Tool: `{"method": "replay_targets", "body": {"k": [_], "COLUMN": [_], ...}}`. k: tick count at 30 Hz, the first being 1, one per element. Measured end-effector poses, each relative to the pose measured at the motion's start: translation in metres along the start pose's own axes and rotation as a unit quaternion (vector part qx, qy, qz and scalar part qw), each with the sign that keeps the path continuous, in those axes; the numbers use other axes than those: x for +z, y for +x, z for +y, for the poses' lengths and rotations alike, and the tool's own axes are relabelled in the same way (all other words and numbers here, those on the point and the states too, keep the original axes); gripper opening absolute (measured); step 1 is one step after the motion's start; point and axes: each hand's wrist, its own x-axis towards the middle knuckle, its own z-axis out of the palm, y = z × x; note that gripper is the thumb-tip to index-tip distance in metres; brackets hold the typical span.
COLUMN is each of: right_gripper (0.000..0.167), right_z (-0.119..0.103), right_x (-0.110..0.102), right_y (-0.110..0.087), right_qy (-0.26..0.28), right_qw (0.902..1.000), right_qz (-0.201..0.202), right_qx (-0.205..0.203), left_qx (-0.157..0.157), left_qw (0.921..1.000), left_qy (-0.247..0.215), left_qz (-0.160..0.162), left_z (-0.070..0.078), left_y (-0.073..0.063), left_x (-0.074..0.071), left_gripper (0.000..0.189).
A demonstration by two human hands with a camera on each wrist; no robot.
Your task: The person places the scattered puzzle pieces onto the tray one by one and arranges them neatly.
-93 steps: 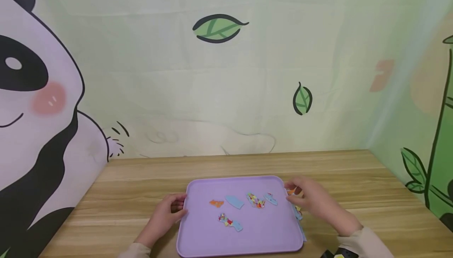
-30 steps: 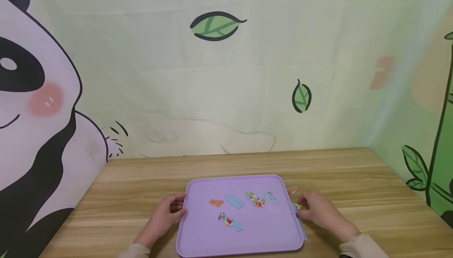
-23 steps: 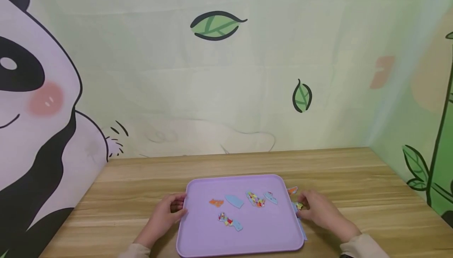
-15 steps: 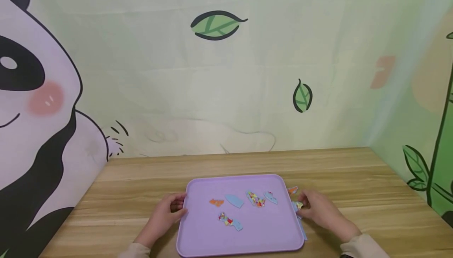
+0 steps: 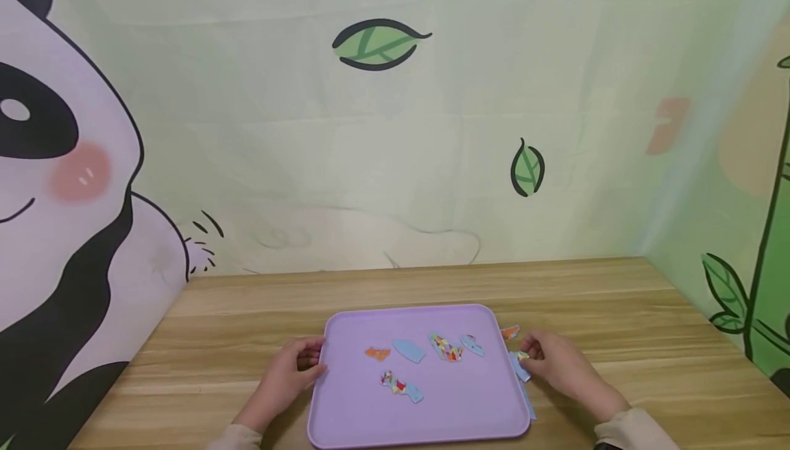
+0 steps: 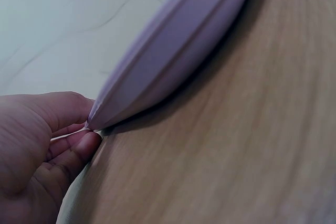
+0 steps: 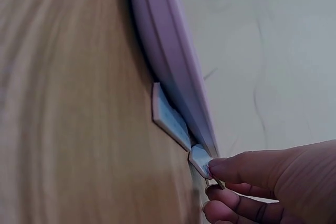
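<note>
A purple tray lies on the wooden table. At its left edge my left hand holds the rim between thumb and fingers, the rim's end showing between them in the left wrist view. Beside the right edge, my right hand pinches a small light-blue puzzle piece with a patterned part, its far end close against the tray's side. Another blue piece sticks out from under that side, partly hidden. Farther back an orange piece pokes out by the rim.
Several cut pieces lie on the tray: an orange one, a plain blue one, a multicoloured one, a small blue one and a long mixed one. A panda-printed backdrop rises behind the table.
My right hand has come nearer along the tray's right side, uncovering the orange piece, and now pinches the blue piece, which has turned slightly and shows more blue. The left hand stays put.
</note>
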Motion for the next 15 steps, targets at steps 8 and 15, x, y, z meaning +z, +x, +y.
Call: {"method": "replay_targets", "body": {"k": [8, 15], "right_gripper": [0.009, 0.008], "right_z": [0.0033, 0.0075], "right_x": [-0.0006, -0.0012], "right_y": [0.0022, 0.0037], "right_qy": [0.012, 0.028], "right_qw": [0.9999, 0.9996], "right_qz": [0.007, 0.007], "right_qx": [0.004, -0.002], "left_qx": [0.007, 0.002], "left_qw": [1.0, 1.0], "left_qy": [-0.002, 0.0], "left_qz": [0.0, 0.001], "left_z": [0.0012, 0.0004], "left_y": [-0.0015, -0.0004], "left_x": [-0.0009, 0.0], "left_gripper": [0.041, 0.041]}}
